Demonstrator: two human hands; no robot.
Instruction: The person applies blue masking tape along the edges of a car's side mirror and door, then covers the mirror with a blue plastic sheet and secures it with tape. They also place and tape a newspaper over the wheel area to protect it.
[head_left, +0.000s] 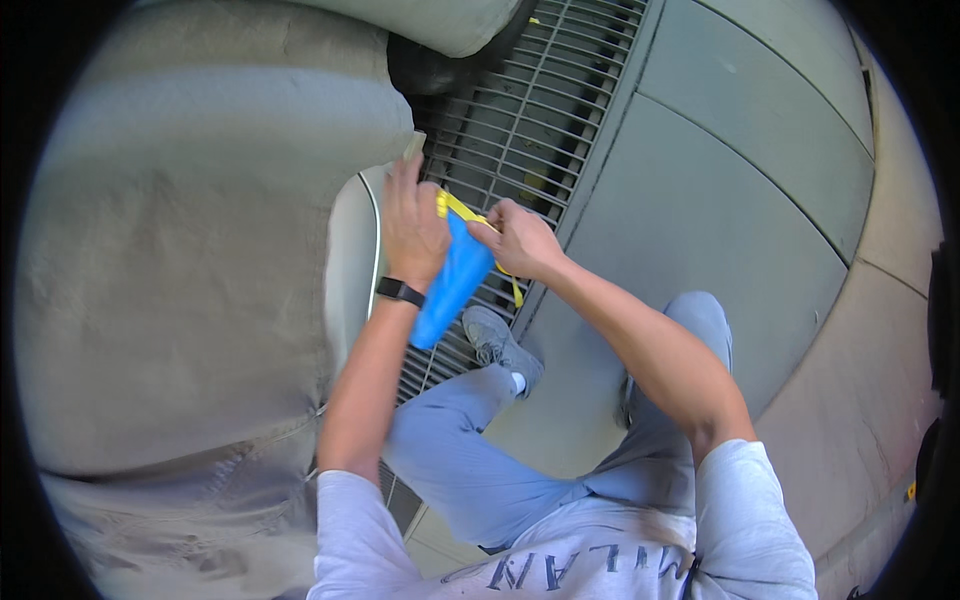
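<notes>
Blue tapered piece: smooth, wedge-shaped blue sheet or pouch (455,280) with narrow yellow edging (460,207), held between both hands above the slotted grey metal grating (545,95).
Right grip: the bare right grip (520,240) pinches the yellow edging.
Left grip: the bare left grip (412,232) lies against the blue piece, fingers outstretched; whether it grasps, I cannot tell.
Drop risk: a loosened right pinch could let the blue piece fall onto the slots.
Snag risk: the thin, dangling yellow strap end (517,291) could catch between bars.
Grey cover: creased, matte grey fabric (180,300), rounded and bulky, beside a smooth pale curved panel (350,240).
</notes>
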